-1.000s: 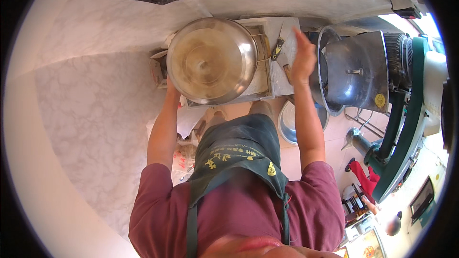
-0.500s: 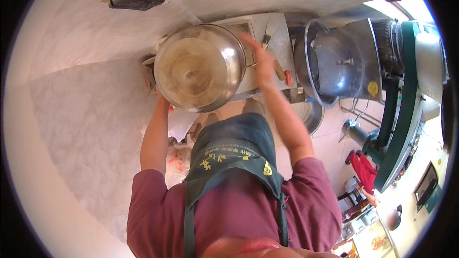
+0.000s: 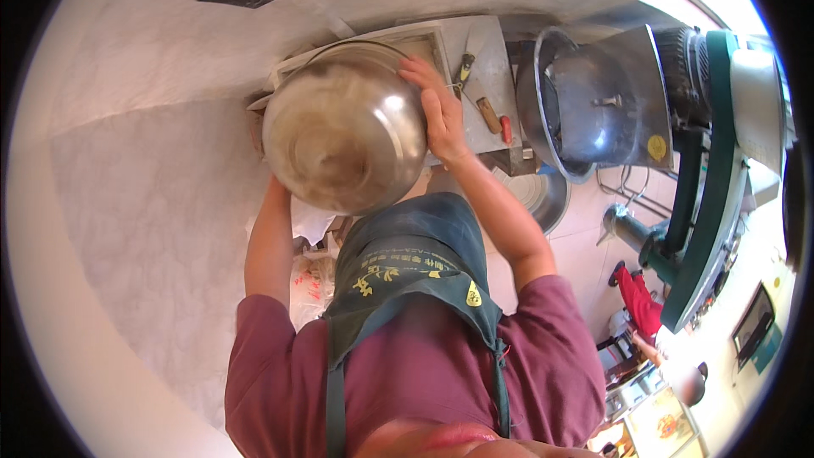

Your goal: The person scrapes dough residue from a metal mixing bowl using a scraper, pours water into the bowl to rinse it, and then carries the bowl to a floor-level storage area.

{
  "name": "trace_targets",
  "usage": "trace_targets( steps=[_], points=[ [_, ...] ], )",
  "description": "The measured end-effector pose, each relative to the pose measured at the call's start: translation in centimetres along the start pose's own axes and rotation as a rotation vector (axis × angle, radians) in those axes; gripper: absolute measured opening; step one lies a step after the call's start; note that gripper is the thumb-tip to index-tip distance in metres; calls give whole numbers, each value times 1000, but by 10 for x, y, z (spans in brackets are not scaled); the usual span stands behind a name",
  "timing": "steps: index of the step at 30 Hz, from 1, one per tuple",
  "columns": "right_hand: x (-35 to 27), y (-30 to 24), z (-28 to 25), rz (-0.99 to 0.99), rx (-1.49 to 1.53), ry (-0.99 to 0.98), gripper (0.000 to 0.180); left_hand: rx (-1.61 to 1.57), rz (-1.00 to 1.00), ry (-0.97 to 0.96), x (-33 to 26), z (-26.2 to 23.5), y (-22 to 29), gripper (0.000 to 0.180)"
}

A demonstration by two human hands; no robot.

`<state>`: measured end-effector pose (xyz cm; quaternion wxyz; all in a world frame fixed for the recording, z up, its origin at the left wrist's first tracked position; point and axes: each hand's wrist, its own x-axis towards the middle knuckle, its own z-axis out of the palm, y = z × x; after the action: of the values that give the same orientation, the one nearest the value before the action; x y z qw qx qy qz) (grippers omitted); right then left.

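Note:
A large round metal basin (image 3: 343,131) is tipped over in front of me, its brown-stained rounded outside facing me and slightly blurred. My right hand (image 3: 439,114) presses against its right side, thumb and fingers on the metal near the rim. At the basin's lower left, my left hand (image 3: 280,189) goes behind it; its fingers are hidden, and it appears to support that side. Right of the basin, on the worktop (image 3: 485,47), lie a scraper with a yellow and black handle (image 3: 465,68), a brown wooden piece (image 3: 488,115) and a red-handled tool (image 3: 506,129).
A mixing machine with a big metal bowl (image 3: 585,110) and a green frame (image 3: 708,203) stands to the right. Below the worktop is another wide metal basin (image 3: 547,199). A white plastic bag (image 3: 309,284) sits at lower left. Another person in red trousers (image 3: 640,301) is far right.
The basin has swung slightly left and toward me, tilting its bottom more my way. My right hand has moved left from beside the handle onto the basin's side.

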<state>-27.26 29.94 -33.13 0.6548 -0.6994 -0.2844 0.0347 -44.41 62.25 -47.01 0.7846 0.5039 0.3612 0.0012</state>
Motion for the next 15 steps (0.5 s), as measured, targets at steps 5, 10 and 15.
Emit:
trace_targets(
  steps=[5, 10, 15],
  points=[
    [-24, 1, -36, 683, -164, 6, 41, 15, 27, -13, -13, -13, 6, 68],
    [-54, -13, -33, 687, -111, 50, 39, 139, 190, -81, -11, -41, 21, 70],
    [-88, -64, -16, 353, -162, 90, 18, 45, 244, -177, -71, 12, 67, 76]
  ],
)
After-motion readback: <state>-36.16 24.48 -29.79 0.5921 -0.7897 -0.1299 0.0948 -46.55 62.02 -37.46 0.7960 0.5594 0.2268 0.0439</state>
